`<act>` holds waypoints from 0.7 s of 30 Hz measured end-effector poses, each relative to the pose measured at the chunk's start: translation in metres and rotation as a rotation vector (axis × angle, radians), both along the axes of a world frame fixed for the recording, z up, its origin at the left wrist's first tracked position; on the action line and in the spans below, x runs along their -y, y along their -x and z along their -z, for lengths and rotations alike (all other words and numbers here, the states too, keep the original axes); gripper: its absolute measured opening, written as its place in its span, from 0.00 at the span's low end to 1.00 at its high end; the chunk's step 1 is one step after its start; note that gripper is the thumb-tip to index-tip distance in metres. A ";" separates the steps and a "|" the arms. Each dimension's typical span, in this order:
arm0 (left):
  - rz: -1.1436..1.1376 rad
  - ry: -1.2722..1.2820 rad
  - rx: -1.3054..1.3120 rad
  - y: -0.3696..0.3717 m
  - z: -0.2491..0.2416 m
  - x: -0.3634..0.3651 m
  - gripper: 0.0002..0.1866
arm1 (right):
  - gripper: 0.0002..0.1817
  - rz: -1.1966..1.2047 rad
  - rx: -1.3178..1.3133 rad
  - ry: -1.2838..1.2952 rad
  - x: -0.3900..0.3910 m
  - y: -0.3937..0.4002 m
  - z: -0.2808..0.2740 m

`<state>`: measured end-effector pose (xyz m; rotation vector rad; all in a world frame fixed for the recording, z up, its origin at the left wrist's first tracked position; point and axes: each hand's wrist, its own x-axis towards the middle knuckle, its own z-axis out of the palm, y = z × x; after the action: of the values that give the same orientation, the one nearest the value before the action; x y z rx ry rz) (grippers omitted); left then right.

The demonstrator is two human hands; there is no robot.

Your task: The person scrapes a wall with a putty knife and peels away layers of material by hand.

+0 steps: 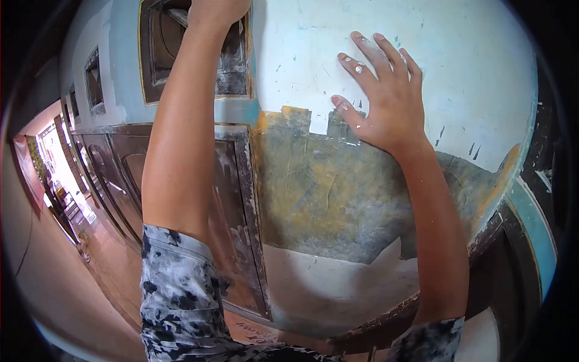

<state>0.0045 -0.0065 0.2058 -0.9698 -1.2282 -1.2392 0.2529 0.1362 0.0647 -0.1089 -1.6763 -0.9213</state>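
- Resting R hand [386, 105] flat on wall [301, 54], fingers spread wide, nil held; white flecks.
- L hand [221, 8] up nr dark frame [232, 84], fingers out of shot, grip can't tell.
- Wall ahead, white above grey-yellow patch [338, 193].

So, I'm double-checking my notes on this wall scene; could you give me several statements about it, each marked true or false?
1. The bare right hand has white spots on its fingers. True.
2. The bare left hand is wholly in view. False: the picture's top edge cuts it off.
3. The right hand grips a brush. False: it is empty, fingers spread.
4. Dark brown panelling appears left of the rough grey-and-yellow wall patch. True.
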 end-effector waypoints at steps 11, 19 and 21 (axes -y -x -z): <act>-0.065 0.001 0.029 -0.003 -0.032 -0.003 0.22 | 0.27 -0.042 0.037 0.041 0.002 -0.004 -0.003; -0.029 0.013 -0.020 0.007 -0.056 0.000 0.19 | 0.27 0.062 -0.132 -0.016 -0.010 -0.011 -0.026; -0.164 0.156 -0.046 0.007 -0.067 0.003 0.19 | 0.26 0.051 -0.136 -0.013 -0.011 -0.010 -0.025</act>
<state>-0.0026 -0.0094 0.2725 -0.9835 -1.3552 -1.0001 0.2631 0.1472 0.0898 -0.2026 -1.5475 -0.9419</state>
